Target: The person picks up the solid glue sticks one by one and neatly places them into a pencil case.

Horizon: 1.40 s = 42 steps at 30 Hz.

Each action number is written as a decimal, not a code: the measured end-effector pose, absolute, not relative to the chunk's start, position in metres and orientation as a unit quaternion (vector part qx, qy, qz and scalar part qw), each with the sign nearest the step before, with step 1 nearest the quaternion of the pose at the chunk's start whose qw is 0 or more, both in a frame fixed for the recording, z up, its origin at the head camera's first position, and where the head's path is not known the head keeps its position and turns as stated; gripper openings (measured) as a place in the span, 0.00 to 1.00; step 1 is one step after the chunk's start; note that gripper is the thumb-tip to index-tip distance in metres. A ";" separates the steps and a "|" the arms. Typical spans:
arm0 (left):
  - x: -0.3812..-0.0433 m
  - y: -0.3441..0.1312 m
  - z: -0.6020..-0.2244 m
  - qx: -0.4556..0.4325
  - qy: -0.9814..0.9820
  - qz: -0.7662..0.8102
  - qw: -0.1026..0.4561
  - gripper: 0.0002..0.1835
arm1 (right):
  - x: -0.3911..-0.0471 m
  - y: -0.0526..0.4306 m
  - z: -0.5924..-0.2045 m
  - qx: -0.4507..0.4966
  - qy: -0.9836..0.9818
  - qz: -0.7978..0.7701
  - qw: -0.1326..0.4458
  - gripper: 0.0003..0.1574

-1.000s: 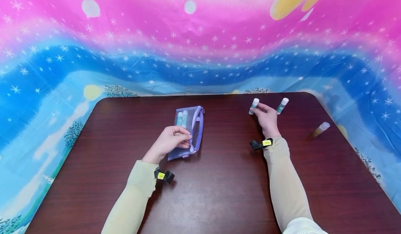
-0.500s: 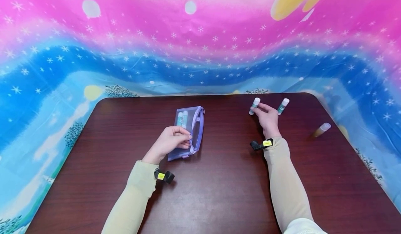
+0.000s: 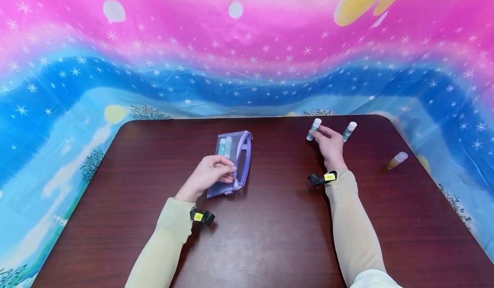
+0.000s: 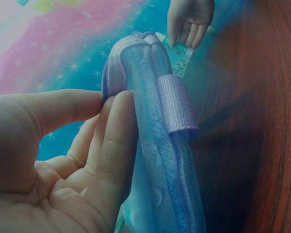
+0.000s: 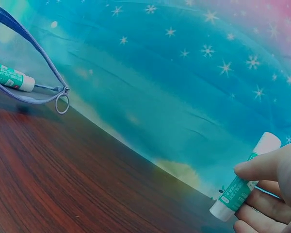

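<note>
My left hand (image 3: 212, 172) pinches the zipper edge of a purple see-through mesh zip pouch (image 3: 244, 163), which lies with its mouth unzipped toward the right. Through the mesh show two green-and-white glue sticks (image 3: 224, 147). On the far right side of the table, my right hand (image 3: 329, 147) holds another glue stick (image 3: 314, 129) between thumb and fingers, white cap up. In the right wrist view this glue stick (image 5: 242, 187) is tilted, its lower end pointing down and left. A further glue stick (image 3: 349, 131) stands just right of that hand.
A clear-capped tube with an amber lower part (image 3: 396, 160) stands near the table's right edge. The dark wooden table (image 3: 262, 236) ends at the back against a patterned pink and blue cloth (image 3: 247, 65). A ring pull (image 5: 62, 104) hangs from the pouch zipper.
The glue stick in my right hand has risen very slightly. My left hand and the pouch stay where they were.
</note>
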<state>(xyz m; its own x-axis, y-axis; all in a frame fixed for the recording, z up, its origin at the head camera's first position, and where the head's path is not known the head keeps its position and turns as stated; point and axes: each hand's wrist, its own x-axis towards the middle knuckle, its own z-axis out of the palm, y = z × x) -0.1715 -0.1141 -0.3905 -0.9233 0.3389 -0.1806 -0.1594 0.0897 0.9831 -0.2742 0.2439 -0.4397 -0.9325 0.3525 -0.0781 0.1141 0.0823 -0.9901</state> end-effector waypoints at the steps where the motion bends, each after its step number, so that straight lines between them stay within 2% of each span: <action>1: -0.172 -0.114 -0.390 0.063 0.715 0.672 0.185 0.11 | -0.274 0.244 -0.439 -0.159 -0.730 0.659 0.092 0.32; 42: -0.171 -0.114 -0.390 0.063 0.719 0.665 0.192 0.10 | -0.272 0.237 -0.430 -0.149 -0.717 0.674 0.096 0.31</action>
